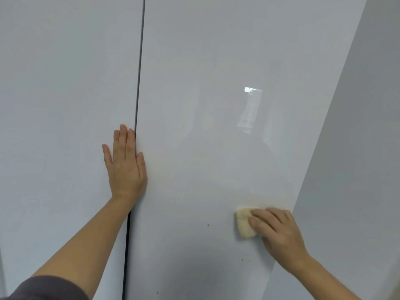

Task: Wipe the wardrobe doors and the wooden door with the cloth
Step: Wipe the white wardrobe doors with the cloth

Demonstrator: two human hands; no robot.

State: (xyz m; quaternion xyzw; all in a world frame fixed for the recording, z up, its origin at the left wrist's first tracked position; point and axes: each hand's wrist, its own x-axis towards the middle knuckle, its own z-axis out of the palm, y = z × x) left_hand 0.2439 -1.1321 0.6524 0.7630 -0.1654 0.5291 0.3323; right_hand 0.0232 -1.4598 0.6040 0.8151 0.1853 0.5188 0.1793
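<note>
Two glossy white wardrobe doors fill the view, the left door [65,105] and the right door [205,83], split by a dark vertical gap [137,94]. My left hand [124,163] lies flat with straight fingers on the left door, right beside the gap. My right hand [277,230] presses a small cream cloth [243,223] against the right door near its right edge, fingers laid over the cloth. A few small brownish specks [208,224] dot the right door left of and below the cloth.
A plain grey wall [357,169] runs along the right side, meeting the right door's edge. A bright reflection [250,109] shows on the right door above the cloth. No wooden door is in view.
</note>
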